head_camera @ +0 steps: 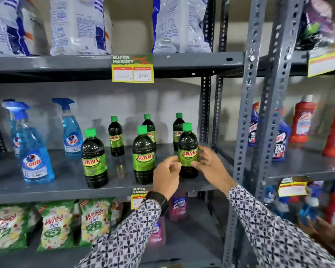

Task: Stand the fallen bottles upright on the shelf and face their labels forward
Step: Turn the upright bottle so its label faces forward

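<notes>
Head view: the right hand (205,163) clasps the upright Sunny bottle (188,151), the left hand (166,174) loosely curled beside it (seemingly touching); turn it gently until the label squares forward

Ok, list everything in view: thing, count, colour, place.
Sunny bottles: six, dark with green caps, middle shelf, all upright.
Colin spray bottles: at least three, blue, middle shelf left.
Bags: three, white and blue, top shelf.
Wheel packets: three, green, lower shelf.
Pink bottles: two, lower shelf.
Red bottles: two, right rack.
Price tag: yellow, top shelf edge.
Left hand: beside front right Sunny bottle.
Right hand: gripping it.
</notes>
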